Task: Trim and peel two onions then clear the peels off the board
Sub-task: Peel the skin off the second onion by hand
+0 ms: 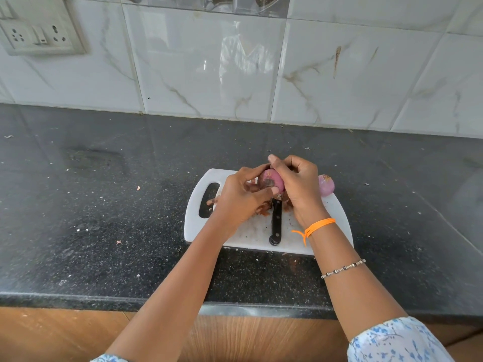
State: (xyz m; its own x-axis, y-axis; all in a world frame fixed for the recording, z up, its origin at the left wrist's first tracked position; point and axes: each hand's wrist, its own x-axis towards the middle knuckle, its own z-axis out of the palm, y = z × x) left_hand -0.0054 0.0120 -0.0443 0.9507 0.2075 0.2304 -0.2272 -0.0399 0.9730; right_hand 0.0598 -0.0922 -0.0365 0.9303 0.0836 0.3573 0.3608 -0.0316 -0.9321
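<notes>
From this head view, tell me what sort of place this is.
Most likely a home kitchen: a dark stone counter backed by glossy wall tiles, a wall socket panel, and a white cutting board with a knife and onion peels.

knife (276,222) blade hidden, peels (264,207) part-covered

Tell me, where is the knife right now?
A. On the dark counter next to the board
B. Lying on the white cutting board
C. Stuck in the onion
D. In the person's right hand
B: the knife lies flat on the cutting board between the wrists, and both hands are busy holding the onion above it.
</notes>
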